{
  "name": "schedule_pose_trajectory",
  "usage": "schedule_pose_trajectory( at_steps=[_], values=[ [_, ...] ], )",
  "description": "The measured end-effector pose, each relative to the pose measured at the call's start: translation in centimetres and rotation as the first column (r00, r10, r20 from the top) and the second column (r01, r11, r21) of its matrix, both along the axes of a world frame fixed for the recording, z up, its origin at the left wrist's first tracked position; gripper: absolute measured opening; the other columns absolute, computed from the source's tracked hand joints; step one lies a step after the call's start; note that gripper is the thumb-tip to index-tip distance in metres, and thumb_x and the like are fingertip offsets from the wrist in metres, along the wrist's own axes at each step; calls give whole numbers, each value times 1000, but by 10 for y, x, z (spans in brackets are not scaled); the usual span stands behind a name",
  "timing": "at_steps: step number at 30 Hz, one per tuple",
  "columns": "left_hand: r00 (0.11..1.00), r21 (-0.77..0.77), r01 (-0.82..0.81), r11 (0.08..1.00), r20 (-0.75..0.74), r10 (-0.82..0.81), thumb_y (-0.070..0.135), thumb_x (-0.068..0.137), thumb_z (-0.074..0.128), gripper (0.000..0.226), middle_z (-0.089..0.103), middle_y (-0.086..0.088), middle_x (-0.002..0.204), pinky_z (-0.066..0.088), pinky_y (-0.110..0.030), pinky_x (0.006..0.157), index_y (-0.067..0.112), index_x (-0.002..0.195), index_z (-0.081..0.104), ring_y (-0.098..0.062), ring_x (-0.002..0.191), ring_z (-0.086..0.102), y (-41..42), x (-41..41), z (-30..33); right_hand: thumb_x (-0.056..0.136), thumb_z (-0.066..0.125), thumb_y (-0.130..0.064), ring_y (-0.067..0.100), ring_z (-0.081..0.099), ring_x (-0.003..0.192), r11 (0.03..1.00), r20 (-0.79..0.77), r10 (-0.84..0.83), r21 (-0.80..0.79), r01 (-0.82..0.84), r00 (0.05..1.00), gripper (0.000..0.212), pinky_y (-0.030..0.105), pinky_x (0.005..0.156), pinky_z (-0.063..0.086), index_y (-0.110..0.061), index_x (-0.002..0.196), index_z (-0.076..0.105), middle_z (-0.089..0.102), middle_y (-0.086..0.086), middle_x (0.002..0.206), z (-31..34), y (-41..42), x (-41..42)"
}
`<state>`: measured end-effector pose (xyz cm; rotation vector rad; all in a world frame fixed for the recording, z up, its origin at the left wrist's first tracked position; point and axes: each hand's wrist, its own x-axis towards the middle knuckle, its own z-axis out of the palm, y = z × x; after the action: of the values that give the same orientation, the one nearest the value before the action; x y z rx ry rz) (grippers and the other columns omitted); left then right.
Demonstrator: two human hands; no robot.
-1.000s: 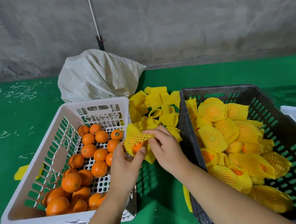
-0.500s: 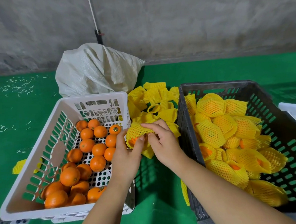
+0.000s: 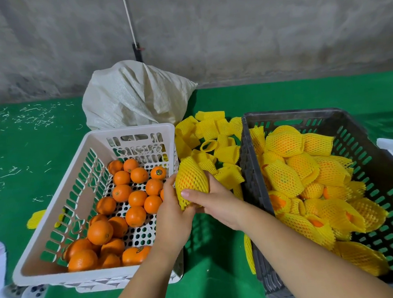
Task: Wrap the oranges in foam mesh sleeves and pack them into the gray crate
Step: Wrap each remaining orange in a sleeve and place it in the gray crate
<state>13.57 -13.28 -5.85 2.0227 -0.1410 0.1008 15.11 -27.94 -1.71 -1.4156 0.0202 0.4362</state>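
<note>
Gray crate (image 3: 361,123) near corner cut off.

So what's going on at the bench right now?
A person is sleeving oranges. Both the left hand and right hand hold one orange in a yellow foam sleeve, between the white basket of bare oranges and the gray crate of wrapped ones. It isn't packed yet.

Perforated white plastic basket (image 3: 62,273), smooth, slight sheen. Gray crate (image 3: 362,137): matt slotted plastic. Foam mesh sleeves (image 3: 212,126): yellow, soft, netted. Oranges (image 3: 137,198): pebbled, glossy peel. Woven white sack (image 3: 131,95); rough concrete wall (image 3: 252,28); green felt-like cloth (image 3: 17,161).
</note>
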Motion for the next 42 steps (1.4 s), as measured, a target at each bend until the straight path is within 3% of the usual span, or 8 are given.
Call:
schedule_pose_trajectory(
  at_steps=[7,12,15,21,24,28,40,42],
  values=[
    [990,130,96,987,93,-109,43,96,65,72,55,19,132,40,-27,103,32,160,34,0,128,46,-5,-7,12,68,83,-21,29,62,122,969,94,-244,-16,247,965,92,54,100,55,-56,140,38,53,2,141,11,-20,1],
    [996,64,59,996,64,-63,30,103,66,55,56,27,117,44,-37,105,29,153,45,-8,122,52,1,-7,8,83,79,-34,40,71,108,699,-137,-459,555,452,878,64,43,82,61,-21,140,52,66,19,127,33,-54,14],
    [998,-28,37,999,45,-36,23,104,64,47,60,18,116,47,-39,107,26,149,50,-11,119,57,3,-5,6,86,74,-47,37,73,105,686,-209,-546,445,576,811,57,45,81,61,-20,134,58,70,17,122,49,-83,28],
    [998,-49,40,998,51,-37,23,103,63,34,61,16,123,47,-37,103,49,125,55,-9,122,56,4,-5,4,92,71,-38,0,64,75,543,292,-809,36,839,511,11,33,76,52,-30,99,69,71,-7,90,60,-127,62],
    [998,-5,46,999,53,-45,23,103,64,40,61,19,120,43,-29,100,50,130,52,-5,121,53,4,-3,2,98,63,-43,17,52,130,482,521,-584,-394,782,623,51,44,111,41,-19,143,53,57,6,141,42,-143,88],
    [999,23,24,999,43,-25,24,102,65,39,61,21,120,42,-27,100,36,138,56,-3,121,53,4,1,-2,96,33,-77,28,-7,158,451,151,-162,-868,209,975,93,50,127,3,-20,165,8,-5,5,172,1,-135,91],
    [994,-229,-87,970,-78,70,35,108,55,31,60,15,122,49,-25,85,38,139,52,-2,103,62,18,9,2,96,52,-56,32,-31,151,-92,218,336,-961,262,916,100,48,126,-9,-27,161,-18,-37,12,162,1,-87,64],
    [984,-105,-161,981,-98,151,31,111,51,33,57,8,131,49,-31,87,36,143,47,-5,103,59,38,25,-2,97,50,-56,32,-31,151,-140,156,347,-967,215,925,95,48,126,-9,-26,162,-12,-35,13,163,5,-83,61]
  ],
)
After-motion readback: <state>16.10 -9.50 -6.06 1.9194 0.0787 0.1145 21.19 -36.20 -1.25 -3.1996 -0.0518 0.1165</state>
